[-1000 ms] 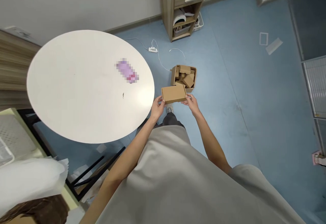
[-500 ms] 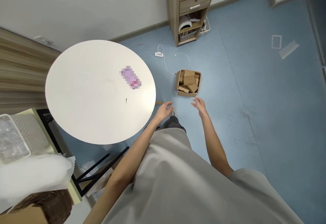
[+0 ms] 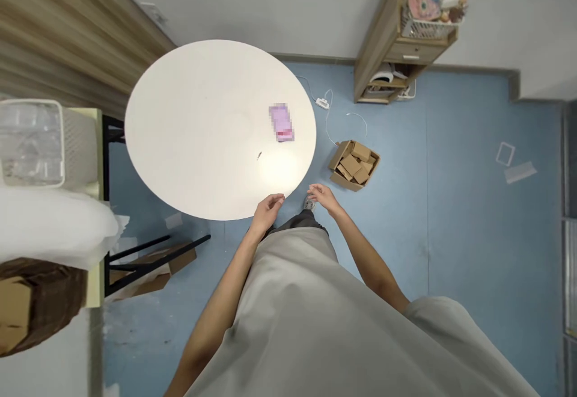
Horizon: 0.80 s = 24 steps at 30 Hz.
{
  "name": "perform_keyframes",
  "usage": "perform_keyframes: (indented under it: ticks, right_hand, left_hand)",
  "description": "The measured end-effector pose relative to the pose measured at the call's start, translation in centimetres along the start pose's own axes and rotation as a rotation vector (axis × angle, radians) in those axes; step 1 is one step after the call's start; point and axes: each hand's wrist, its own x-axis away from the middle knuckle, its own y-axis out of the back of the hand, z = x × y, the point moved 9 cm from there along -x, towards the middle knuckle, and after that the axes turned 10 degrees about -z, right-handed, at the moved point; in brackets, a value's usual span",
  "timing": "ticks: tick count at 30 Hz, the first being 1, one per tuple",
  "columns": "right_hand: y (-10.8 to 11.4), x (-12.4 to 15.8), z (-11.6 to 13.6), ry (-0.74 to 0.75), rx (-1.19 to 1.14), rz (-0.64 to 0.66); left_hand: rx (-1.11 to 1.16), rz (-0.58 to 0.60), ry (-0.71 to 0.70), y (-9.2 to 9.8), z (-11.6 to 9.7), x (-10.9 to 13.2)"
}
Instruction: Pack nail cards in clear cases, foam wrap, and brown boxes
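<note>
My left hand [image 3: 267, 212] is at the near edge of a round white table [image 3: 193, 138], fingers stretched out and holding nothing; whether it touches the edge I cannot tell. To the right of the table my right hand [image 3: 322, 196] hovers over the floor, empty, its fingers loosely apart. A blurred pink-and-purple flat item [image 3: 282, 123] lies on the right part of the tabletop. Near it is a tiny dark object [image 3: 259, 156], too small to name. Beyond my right hand, an open cardboard box [image 3: 345, 181] on the floor holds several small brown boxes [image 3: 351, 165].
A wooden cabinet [image 3: 374, 54] with a basket [image 3: 426, 27] on top stands against the back wall. A white power strip [image 3: 322, 103] and its cable lie on the floor. At left is a black-framed shelf [image 3: 107, 204] with a plastic-filled basket [image 3: 81, 144] and white wrap [image 3: 54, 225].
The view has turned left, so the table, box and cabinet appear further right. My hands have come over to the table's near edge, the right one moving away from the cardboard box.
</note>
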Motion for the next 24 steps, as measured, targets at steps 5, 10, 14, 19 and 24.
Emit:
perform_keyframes:
  ticks: [5, 10, 14, 19, 24]
  right_hand:
    - [-7.7, 2.7, 6.2, 0.191, 0.11, 0.12]
    - [-16.6, 7.5, 9.1, 0.297, 0.151, 0.207]
    - [-24.2, 11.0, 8.8, 0.333, 0.158, 0.23]
    - [-33.3, 14.7, 7.3, 0.312, 0.146, 0.25]
    - [-40.0, 17.3, 7.3, 0.325, 0.219, 0.349]
  left_hand:
    - [0.182, -0.148, -0.07, 6.4, -1.1, -0.2]
    - [0.338, -0.25, -0.104, 15.6, -0.1, 1.1]
    - [0.469, -0.346, -0.098, 24.0, 2.5, 2.6]
    - [0.546, -0.456, -0.032, 33.6, 6.9, 4.7]
    - [0.611, -0.576, -0.007, 40.1, 11.0, 6.9]
